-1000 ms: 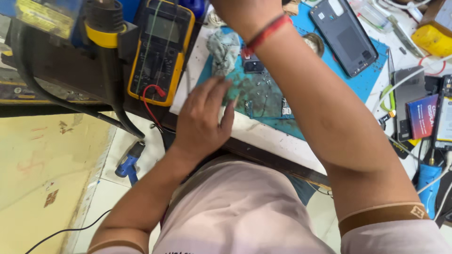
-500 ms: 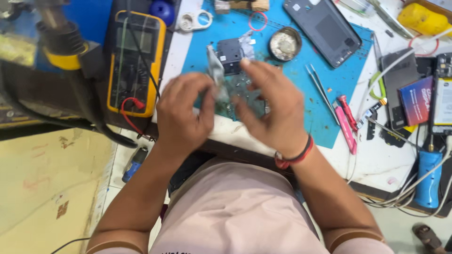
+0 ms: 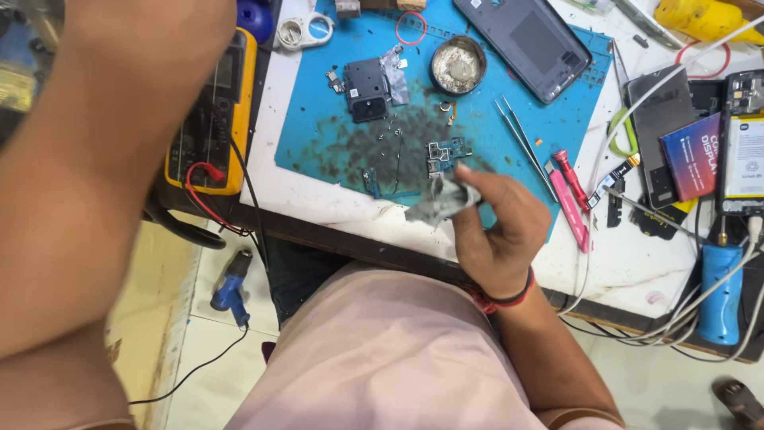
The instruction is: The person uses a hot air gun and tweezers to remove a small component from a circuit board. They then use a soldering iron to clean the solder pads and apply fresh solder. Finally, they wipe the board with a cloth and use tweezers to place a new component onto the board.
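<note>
1. Pinching a crumpled grey wipe [image 3: 440, 201], the right hand [image 3: 497, 231] has its fingers shut tight on it, low in the middle of the frame.
2. Rub gently near the small circuit board [image 3: 444, 153] on the blue mat [image 3: 318, 119].
3. The left arm [image 3: 95, 159] fills the left side; its fingers are out of sight.

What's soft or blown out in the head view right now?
Head view: the left forearm fills the near left side, blurred and hiding the left hand; the right hand pinching a grey scrap is fairly sharp; the blue mat is evenly lit, without harsh glare.
</note>
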